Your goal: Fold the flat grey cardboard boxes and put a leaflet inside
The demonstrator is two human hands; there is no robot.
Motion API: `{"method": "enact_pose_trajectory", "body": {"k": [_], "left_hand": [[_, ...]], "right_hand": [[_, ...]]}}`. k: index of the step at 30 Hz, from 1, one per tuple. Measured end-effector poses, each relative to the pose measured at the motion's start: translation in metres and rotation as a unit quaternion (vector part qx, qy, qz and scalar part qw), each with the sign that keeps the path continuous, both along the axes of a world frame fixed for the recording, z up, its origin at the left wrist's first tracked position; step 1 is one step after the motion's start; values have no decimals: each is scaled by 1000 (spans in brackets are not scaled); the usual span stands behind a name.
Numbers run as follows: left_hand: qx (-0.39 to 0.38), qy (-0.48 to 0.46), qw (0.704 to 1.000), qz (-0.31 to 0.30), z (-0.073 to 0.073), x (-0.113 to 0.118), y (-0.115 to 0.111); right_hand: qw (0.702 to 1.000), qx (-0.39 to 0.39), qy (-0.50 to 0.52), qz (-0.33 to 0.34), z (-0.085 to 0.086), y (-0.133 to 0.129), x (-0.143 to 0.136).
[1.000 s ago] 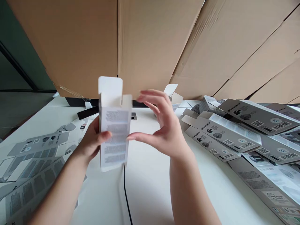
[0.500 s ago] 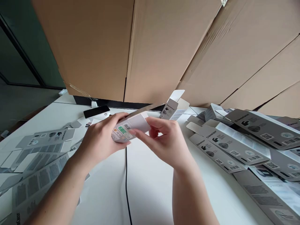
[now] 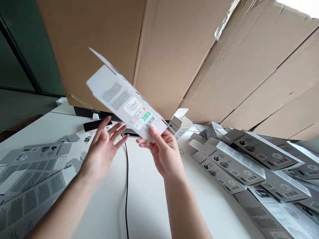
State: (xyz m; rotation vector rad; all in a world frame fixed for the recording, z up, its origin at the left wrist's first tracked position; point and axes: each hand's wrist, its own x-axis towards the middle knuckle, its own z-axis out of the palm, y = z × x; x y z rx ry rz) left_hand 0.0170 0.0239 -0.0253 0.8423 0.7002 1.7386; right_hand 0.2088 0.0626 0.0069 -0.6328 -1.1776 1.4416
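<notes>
A light grey printed carton [image 3: 124,99] is tilted in the air above the table, one end flap sticking out at its upper left. My right hand [image 3: 163,146] grips its lower right end, thumb on the face near a barcode and green label. To the left and below the carton, my left hand [image 3: 103,149] is apart from it, fingers spread with nothing in them. Behind my right hand another small carton [image 3: 183,122] stands with its top flaps open.
Flat cartons [image 3: 37,172] lie on the left of the white table [image 3: 147,205]. Formed cartons [image 3: 239,162] are piled on the right. A black cable [image 3: 126,186] runs down the middle. A dark-topped device [image 3: 93,125] sits behind my left hand. Cardboard [image 3: 164,49] stands at the back.
The carton has swung up, showing its long printed face. My left hand has let go and opened. My right hand now holds the carton's end. The view has shifted slightly.
</notes>
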Motion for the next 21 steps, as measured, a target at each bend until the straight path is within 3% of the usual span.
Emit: {"method": "enact_pose_trajectory", "body": {"k": [1,3,5,7,11,16,21], "left_hand": [[18,-3,999,-44,-2,0,2],[74,26,995,-60,-6,-4,5],[127,54,990,-13,-8,-12,6],[158,63,985,41,-6,-20,5],[157,71,980,102,9,-30,-2],[109,81,981,139,18,-24,-5],[-65,28,984,165,15,-31,5]], "right_hand": [[998,-20,1,53,-1,-2,-4],[986,-57,-2,156,-4,-7,-12],[970,-85,-2,227,-7,-12,-21],[961,-107,4,255,-10,-16,-29],[962,-140,7,234,-15,-23,-44],[974,-116,-30,190,-18,-26,-49],[947,-14,-286,144,-5,-26,-16]]}}
